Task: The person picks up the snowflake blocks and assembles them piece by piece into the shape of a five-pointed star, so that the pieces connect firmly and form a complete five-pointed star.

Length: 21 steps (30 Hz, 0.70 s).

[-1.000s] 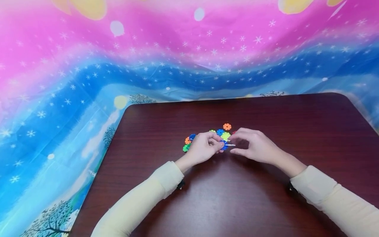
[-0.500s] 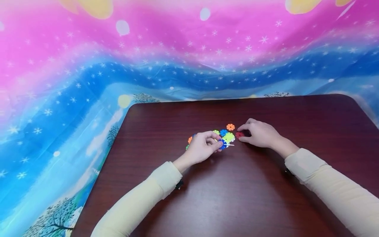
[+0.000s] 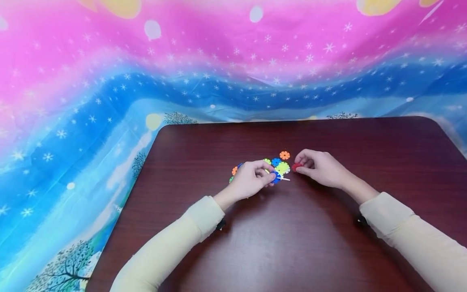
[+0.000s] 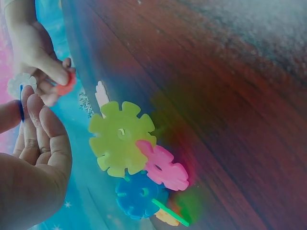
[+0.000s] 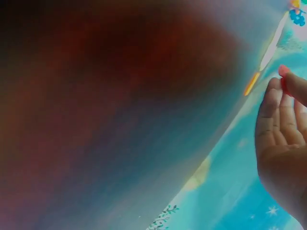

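In the head view my left hand (image 3: 251,178) pinches a blue notched disc (image 3: 276,177) between thumb and fingers. A white disc (image 4: 19,82) is joined to it at an angle, and shows nearly edge-on in the head view. To the right, my right hand (image 3: 321,168) holds a red notched disc (image 3: 296,167) by thumb and fingertips, also visible as a red piece (image 5: 284,79) in the right wrist view. A short gap separates the two held pieces. Close behind the left hand lies a yellow-green disc (image 3: 282,167), partly over a white one.
More loose discs lie on the dark wooden table (image 3: 255,243): an orange one (image 3: 284,155) at the back, a blue one (image 3: 276,162), and another orange one (image 3: 235,171) left of the left hand. The left wrist view shows a pink disc (image 4: 165,167). A patterned cloth (image 3: 219,61) hangs behind.
My right hand has moved from beside the blue and white pieces to the red disc on the right, and now has it lifted in its fingertips. The left hand keeps its pinch.
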Each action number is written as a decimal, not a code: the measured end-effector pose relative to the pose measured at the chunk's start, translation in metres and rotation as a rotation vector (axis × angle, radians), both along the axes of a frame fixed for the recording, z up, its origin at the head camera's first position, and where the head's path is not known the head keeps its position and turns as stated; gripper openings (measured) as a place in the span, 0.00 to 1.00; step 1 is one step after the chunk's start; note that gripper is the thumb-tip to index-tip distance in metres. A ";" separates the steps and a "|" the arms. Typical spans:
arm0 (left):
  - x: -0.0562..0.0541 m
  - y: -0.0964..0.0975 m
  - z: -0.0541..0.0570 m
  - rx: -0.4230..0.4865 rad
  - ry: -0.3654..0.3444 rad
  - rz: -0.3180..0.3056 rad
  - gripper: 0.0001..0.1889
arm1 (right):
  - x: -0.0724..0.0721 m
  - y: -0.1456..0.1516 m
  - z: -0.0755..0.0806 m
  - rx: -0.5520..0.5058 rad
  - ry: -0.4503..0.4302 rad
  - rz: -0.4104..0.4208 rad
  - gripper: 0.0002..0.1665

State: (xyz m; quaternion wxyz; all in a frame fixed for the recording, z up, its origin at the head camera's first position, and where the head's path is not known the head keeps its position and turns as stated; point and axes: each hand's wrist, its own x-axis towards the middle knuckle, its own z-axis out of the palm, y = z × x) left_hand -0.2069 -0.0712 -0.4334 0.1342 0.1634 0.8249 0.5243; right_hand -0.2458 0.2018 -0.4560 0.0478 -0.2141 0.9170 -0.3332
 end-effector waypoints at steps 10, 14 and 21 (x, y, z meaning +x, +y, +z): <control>-0.001 0.002 0.002 -0.002 0.030 -0.040 0.10 | 0.032 -0.012 0.014 -0.165 0.230 0.095 0.14; 0.000 0.003 0.002 -0.003 0.042 -0.055 0.09 | 0.037 -0.016 0.019 -0.206 0.311 0.149 0.15; 0.001 0.007 0.003 0.014 0.033 -0.099 0.09 | 0.040 -0.017 0.020 -0.249 0.370 0.237 0.18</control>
